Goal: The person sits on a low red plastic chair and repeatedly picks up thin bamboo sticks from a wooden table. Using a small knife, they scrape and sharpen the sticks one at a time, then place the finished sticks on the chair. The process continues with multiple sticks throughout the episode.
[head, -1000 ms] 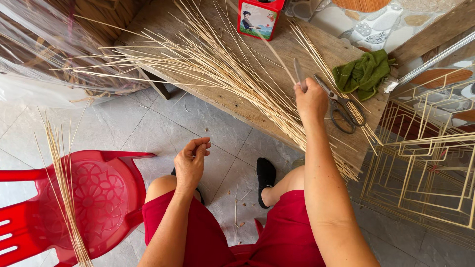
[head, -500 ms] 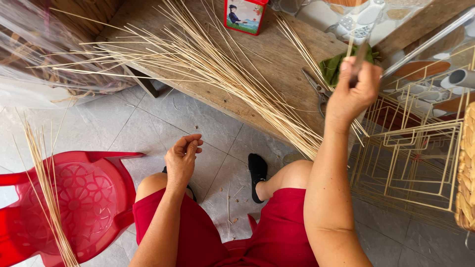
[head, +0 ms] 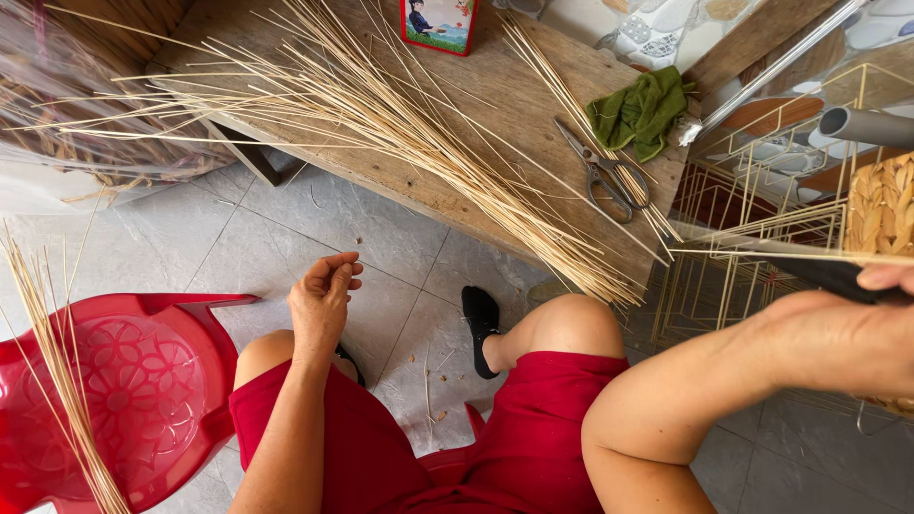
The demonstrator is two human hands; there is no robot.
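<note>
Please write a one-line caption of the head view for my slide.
Seated person's left hand hovers empty over the knee; right hand holds thin reeds beside a wooden table strewn with reeds and scissors.

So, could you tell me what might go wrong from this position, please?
The right hand grips a dark handle with thin strips at the frame's edge, close to the wire frames; the strips might snag there. The loose reed sticks overhang the wooden bench edge above the knee and could slide off. The scissors lie among the sticks, easy to knock.
</note>
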